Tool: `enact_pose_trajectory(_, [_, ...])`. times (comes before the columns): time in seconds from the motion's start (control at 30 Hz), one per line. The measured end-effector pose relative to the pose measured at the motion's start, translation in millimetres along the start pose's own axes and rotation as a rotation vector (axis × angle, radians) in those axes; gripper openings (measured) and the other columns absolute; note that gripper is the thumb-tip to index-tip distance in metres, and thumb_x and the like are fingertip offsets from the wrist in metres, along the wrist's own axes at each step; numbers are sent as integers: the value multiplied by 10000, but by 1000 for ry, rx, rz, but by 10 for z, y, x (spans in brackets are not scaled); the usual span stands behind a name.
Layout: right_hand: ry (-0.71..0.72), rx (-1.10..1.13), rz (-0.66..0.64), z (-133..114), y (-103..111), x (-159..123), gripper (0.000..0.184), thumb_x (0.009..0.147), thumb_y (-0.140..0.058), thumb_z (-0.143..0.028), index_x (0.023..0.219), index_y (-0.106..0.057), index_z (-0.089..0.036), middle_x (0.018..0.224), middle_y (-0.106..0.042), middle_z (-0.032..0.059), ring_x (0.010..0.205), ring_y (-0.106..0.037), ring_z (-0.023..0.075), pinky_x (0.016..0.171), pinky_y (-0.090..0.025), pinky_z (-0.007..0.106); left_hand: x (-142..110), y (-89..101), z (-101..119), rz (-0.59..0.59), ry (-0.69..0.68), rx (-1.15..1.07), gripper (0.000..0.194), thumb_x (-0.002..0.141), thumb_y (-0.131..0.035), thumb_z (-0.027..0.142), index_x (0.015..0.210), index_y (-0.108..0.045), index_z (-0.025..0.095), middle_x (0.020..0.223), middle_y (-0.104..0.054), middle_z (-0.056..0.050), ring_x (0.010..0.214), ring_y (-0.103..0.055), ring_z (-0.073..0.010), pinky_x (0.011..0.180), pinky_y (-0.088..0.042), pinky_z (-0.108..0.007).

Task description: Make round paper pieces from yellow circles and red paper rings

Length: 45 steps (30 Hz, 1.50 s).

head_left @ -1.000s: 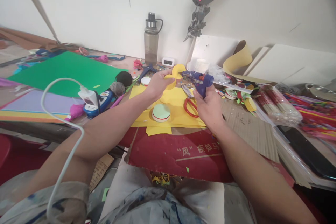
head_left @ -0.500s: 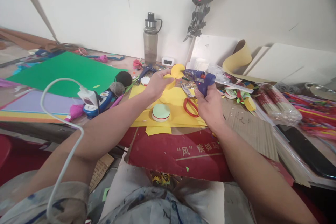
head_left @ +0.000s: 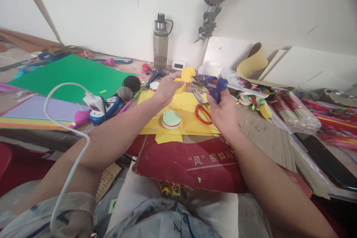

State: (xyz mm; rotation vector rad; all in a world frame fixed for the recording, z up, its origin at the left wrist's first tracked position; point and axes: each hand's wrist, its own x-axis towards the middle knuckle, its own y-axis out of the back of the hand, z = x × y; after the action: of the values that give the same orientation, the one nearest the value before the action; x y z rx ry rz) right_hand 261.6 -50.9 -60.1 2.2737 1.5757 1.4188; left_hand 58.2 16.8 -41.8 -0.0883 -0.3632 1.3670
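My left hand (head_left: 168, 90) pinches yellow discs; one yellow disc (head_left: 188, 74) sticks up past the fingertips, and another yellow piece (head_left: 179, 86) lies by the thumb. In my right hand (head_left: 223, 113) is a blue glue gun (head_left: 214, 86), its nozzle pointing left at the upper disc's lower right edge. Whether tip and disc touch, I cannot tell. Below the hands, a round piece with a pale green top (head_left: 171, 119) and a red-and-white side rests on yellow sheets (head_left: 147, 121). Red-handled scissors (head_left: 203, 114) lie beside the right hand.
A water bottle (head_left: 160, 42) and a small white digital clock (head_left: 178, 66) stand by the wall. Green sheet (head_left: 72, 76), yarn balls (head_left: 131, 83) and a blue power strip (head_left: 107, 111) with a white cable are at left. A black phone (head_left: 326, 158) and bagged sticks (head_left: 297, 109) lie right.
The upper yellow disc has turned slightly in my left hand, and the glue gun's tip has moved from over its face to its lower right edge. Both hands keep their hold.
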Motion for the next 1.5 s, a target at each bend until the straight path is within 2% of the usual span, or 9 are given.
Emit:
enact_pose_trajectory(0.13, [-1, -7, 12, 2, 21, 17, 345, 983, -616, -385, 1290, -670, -237, 1211, -788, 180, 1120, -751, 387, 1006, -586, 583, -44, -12, 10, -26, 39, 5, 380, 707, -702, 98, 1076, -780, 135, 918, -826, -60, 865, -754, -176, 759, -542, -261])
enact_pose_trajectory(0.27, [0, -5, 18, -16, 22, 18, 383, 966, -611, -356, 1325, -656, -228, 1243, -787, 186, 1150, -751, 394, 1028, -580, 594, -53, -14, 6, -39, 32, -13, 340, 695, -712, 93, 1025, -783, 138, 943, -830, -66, 899, -753, -174, 794, -552, -261])
enact_pose_trajectory(0.47, [-9, -17, -15, -39, 12, 6, 429, 962, -602, -347, 1373, -632, -229, 1161, -802, 174, 1087, -765, 400, 989, -594, 592, -15, 15, 7, -16, -11, -19, 305, 708, -737, 109, 1008, -781, 139, 992, -837, -68, 862, -749, -162, 816, -562, -272])
enact_pose_trajectory(0.6, [-14, -28, 1, -31, 10, 6, 422, 967, -589, -344, 1372, -625, -234, 1222, -789, 180, 1127, -759, 393, 1011, -586, 589, -20, 12, 12, -20, 6, 5, 345, 716, -732, 106, 1054, -789, 142, 975, -837, -64, 859, -756, -172, 814, -574, -287])
enact_pose_trajectory(0.8, [-16, -47, -5, -35, 11, -1, 421, 963, -589, -359, 1359, -633, -225, 1197, -792, 184, 1098, -757, 392, 992, -588, 581, -6, -7, 9, 4, -18, -29, 320, 742, -714, 89, 1049, -790, 132, 974, -834, -62, 945, -775, -183, 905, -586, -308])
enact_pose_trajectory(1.07, [2, 2, -44, -60, -22, -48, 355, 953, -596, -355, 1279, -679, -244, 1191, -798, 166, 1078, -740, 378, 1005, -584, 582, -29, -33, 44, 18, 26, 13, 338, 737, -696, 93, 1053, -808, 138, 851, -796, -35, 705, -691, -127, 694, -537, -245])
enact_pose_trajectory(1.4, [-13, -7, -66, -79, -6, -42, 347, 933, -603, -340, 1252, -684, -229, 1175, -786, 175, 1107, -735, 390, 1031, -562, 593, -14, -34, 47, 40, -12, -3, 273, 738, -706, 82, 993, -785, 140, 809, -768, -6, 714, -676, -109, 751, -535, -240])
enact_pose_trajectory(1.5, [5, -4, -55, -75, -12, -50, 368, 932, -611, -342, 1273, -685, -225, 1182, -791, 170, 1109, -734, 377, 1027, -569, 574, -28, -40, 60, 33, -11, -4, 260, 738, -699, 77, 976, -782, 141, 780, -755, 6, 689, -666, -102, 712, -522, -227])
